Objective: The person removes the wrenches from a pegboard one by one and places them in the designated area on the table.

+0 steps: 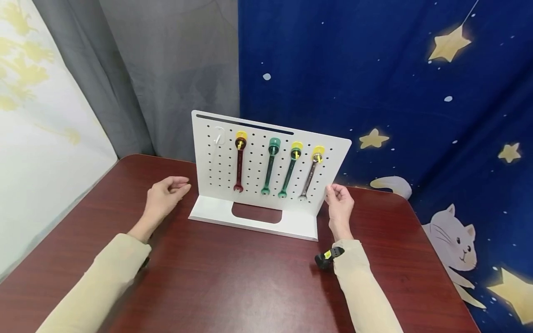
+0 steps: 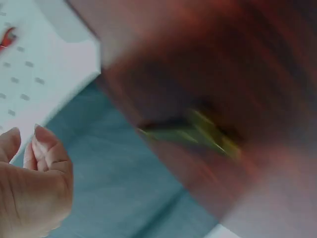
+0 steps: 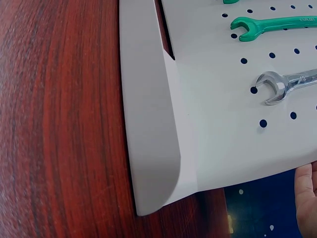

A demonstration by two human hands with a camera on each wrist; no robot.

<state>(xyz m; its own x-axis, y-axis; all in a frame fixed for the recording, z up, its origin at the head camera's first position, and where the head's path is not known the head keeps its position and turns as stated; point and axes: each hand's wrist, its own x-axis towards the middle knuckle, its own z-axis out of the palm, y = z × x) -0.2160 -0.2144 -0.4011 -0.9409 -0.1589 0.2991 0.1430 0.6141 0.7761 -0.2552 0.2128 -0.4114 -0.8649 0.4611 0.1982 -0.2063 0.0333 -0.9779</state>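
Observation:
A white pegboard stand stands upright on the dark red table. On it hang a dark red wrench, two green wrenches and a silver wrench. My left hand hovers just left of the board with fingers loosely curled and holds nothing. My right hand is at the board's right edge, fingers relaxed; I cannot tell whether it touches. In the right wrist view the hand sits under the board's edge, near the silver wrench. The left wrist view is blurred, showing my left hand.
An empty white hook sits at the board's top left. A grey curtain and a blue starry cloth hang behind the table. The table's right edge is near my right arm.

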